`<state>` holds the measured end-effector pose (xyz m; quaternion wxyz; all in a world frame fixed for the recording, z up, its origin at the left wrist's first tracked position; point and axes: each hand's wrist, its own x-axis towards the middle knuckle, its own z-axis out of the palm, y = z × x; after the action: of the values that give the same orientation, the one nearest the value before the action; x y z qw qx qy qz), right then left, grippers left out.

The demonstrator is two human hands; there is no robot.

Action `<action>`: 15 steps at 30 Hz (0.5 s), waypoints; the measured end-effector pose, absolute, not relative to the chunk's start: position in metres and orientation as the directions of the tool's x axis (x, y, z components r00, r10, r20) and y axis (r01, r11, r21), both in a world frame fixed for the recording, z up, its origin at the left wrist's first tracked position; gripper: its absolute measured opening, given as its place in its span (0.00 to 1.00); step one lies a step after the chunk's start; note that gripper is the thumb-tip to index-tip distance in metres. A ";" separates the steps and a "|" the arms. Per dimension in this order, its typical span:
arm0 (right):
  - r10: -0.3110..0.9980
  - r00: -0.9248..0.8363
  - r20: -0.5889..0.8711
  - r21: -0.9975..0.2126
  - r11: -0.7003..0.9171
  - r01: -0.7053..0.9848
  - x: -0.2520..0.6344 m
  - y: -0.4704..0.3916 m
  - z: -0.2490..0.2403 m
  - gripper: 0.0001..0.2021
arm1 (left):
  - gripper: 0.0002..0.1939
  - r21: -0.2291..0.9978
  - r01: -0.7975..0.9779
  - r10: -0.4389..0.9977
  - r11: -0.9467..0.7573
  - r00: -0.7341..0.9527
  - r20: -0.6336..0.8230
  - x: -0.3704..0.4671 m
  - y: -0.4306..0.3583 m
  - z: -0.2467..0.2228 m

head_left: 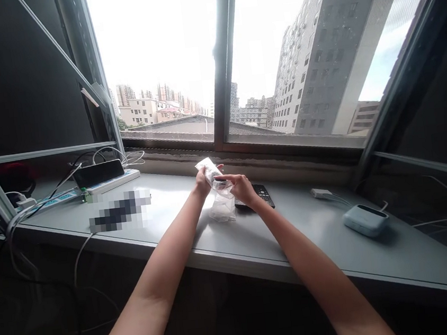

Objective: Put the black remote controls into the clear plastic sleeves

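Note:
Above the middle of the table, my left hand (203, 180) is closed around a white packet (208, 167), which is tilted and sticks out above the fingers. From its lower end a crumpled clear plastic bag (223, 207) hangs down over the tabletop. My right hand (241, 187) comes in from the right, index finger stretched across the packet's lower part, the other fingers curled at the plastic. A small dark patch shows under that fingertip; I cannot tell what it is. Partly hidden behind my right hand lies a black device with rows of keys (264, 195).
On the grey table (294, 234), a light blue rounded case (366, 220) and a white plug with a cable (322, 193) lie at right. Toward the left are a phone (98, 173) leaning on a white power strip (132, 174), a blurred-out dark item (118, 213) and several cables. A window stands behind.

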<state>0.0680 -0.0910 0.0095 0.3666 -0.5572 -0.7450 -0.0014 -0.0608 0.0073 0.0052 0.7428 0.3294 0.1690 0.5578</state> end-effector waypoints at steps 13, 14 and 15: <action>0.811 -0.039 0.583 -0.417 0.340 0.843 0.070 -0.092 0.010 0.30 | 0.27 0.843 -0.517 0.926 0.147 0.371 0.066 -0.054 0.011 -0.003; 0.804 -0.027 0.594 -0.405 0.328 0.853 0.071 -0.091 0.009 0.29 | 0.25 0.876 -0.462 0.933 0.135 0.356 0.044 -0.053 0.013 -0.006; 0.796 -0.011 0.605 -0.395 0.312 0.864 0.072 -0.091 0.009 0.28 | 0.24 0.905 -0.407 0.944 0.121 0.329 0.022 -0.052 0.015 -0.010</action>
<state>0.0718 -0.0907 0.0087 0.3904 -0.5848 -0.7097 -0.0436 -0.0520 0.0146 -0.0096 0.6845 0.4429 0.3030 0.4935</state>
